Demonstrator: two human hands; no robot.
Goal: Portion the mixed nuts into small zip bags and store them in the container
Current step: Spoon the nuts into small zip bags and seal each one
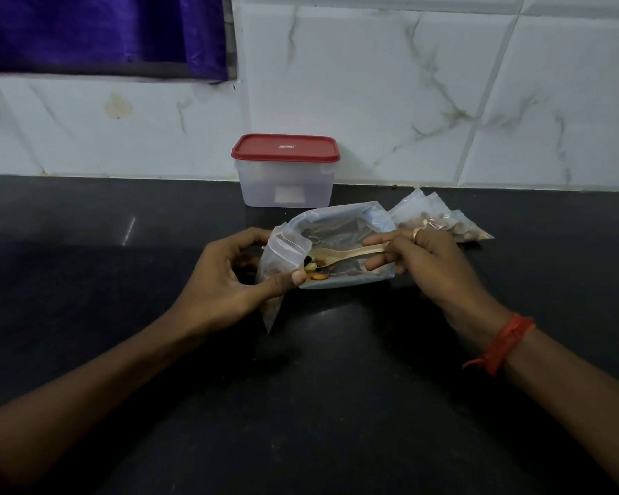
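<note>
Nuts (pixel 317 269) sit on my spoon (pixel 351 253) at frame centre, its long axis pointing left toward the small bag (pixel 286 244) just beside. My left hand (pixel 222 280) pinches that bag's mouth; my right hand (pixel 429 259) grips the spoon handle. Container (pixel 286 184) stands behind, lidded.

lid label (pixel 286 147) unreadable, filled bags (pixel 444 219) partly behind right hand (pixel 433 259)

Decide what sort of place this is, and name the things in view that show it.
Probably a home kitchen: a dark stone counter runs below white marble-look wall tiles, and a red-lidded food container stands on it by the wall.
</note>
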